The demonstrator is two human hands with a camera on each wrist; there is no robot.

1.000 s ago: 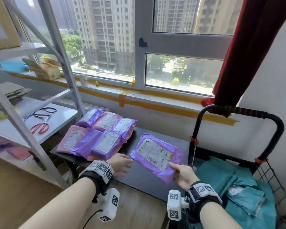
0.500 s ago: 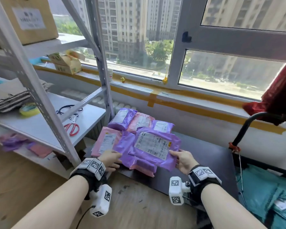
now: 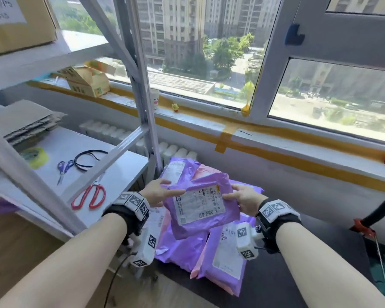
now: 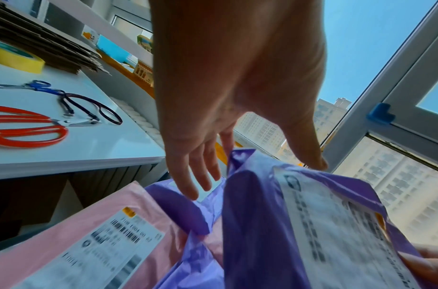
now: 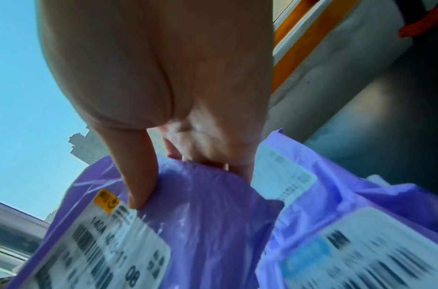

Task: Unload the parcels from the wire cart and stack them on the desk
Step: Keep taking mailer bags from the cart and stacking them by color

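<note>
Purple parcel point(image 3: 200, 207), label up, is held between both hands just above the pile of purple and pink parcels point(image 3: 222, 258) on the dark tabletop point(image 3: 298, 274). Leftmost, red scissors point(image 3: 89, 196) lie on the white shelf point(image 3: 120, 174). Next, the left hand point(image 3: 158, 192) pinches the parcel's left edge, thumb on top, fingers point(image 4: 188, 176) loosely spread beneath. At the right edge, the right hand point(image 3: 245, 197) grips it, thumb on the label side, fingers curled underneath.

Scissors point(image 3: 88, 195) — three pairs; tape roll point(image 3: 35, 154) — one; hands — two.
</note>
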